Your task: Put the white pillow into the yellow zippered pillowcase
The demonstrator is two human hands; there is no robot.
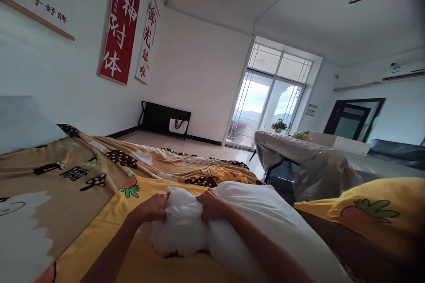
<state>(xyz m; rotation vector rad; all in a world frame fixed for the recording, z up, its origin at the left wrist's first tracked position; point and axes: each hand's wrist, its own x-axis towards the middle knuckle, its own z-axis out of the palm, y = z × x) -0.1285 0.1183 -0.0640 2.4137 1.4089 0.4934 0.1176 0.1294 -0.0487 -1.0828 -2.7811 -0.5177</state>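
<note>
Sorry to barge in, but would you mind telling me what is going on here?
A person is gripping a white pillow with both hands, the left hand and right hand bunching one end of it. It lies on a yellow cartoon-print blanket spread over a bed. A yellow pillow sits to the right.

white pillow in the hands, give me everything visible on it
The pillow is plain white, soft and puffy, with a smooth fabric look and no print or visible seam. It lies lengthwise on the yellow cartoon-print sheet, running from the lower right toward the middle. Its far end is bunched and pinched into creased folds, with the left hand and right hand each closed in a grip on that bunch. The right forearm lies across its top. Its near end runs out of view.
</note>
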